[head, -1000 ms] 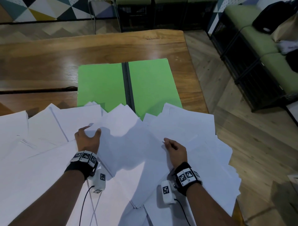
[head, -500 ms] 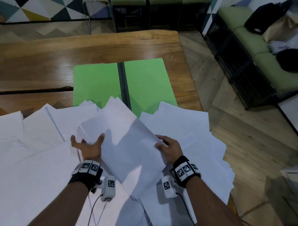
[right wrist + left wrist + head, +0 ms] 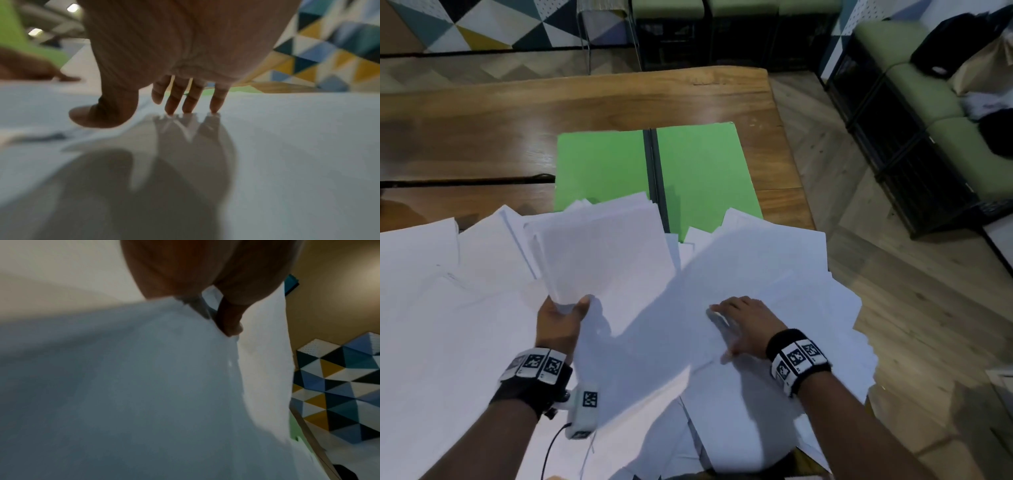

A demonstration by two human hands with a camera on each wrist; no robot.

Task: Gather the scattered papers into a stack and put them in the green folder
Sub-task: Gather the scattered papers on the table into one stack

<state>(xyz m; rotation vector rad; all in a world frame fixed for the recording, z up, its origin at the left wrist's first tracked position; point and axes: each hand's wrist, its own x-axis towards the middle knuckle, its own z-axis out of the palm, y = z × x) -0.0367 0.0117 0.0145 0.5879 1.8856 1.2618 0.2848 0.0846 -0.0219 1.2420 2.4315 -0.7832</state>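
Note:
White papers (image 3: 763,274) lie fanned over the near half of the wooden table (image 3: 517,113). Beyond them the green folder (image 3: 698,171) lies open flat, its near edge under the sheets. My left hand (image 3: 565,311) grips a small stack of papers (image 3: 606,253) by its near corner, thumb on top, and holds it raised over the pile; the left wrist view shows the thumb (image 3: 228,318) pressing on the stack (image 3: 144,386). My right hand (image 3: 739,318) rests flat on the papers at the right, with straight fingertips (image 3: 187,105) touching a sheet (image 3: 287,146).
The table's right edge (image 3: 791,164) drops to a wood floor. A green bench (image 3: 945,113) with dark bags stands far right. A gap (image 3: 465,180) splits the tabletop on the left. Papers overhang the near right corner.
My left hand has taken hold of a stack and lifted it up and to the left. My right hand has let go of it and moved right, laying flat on the pile.

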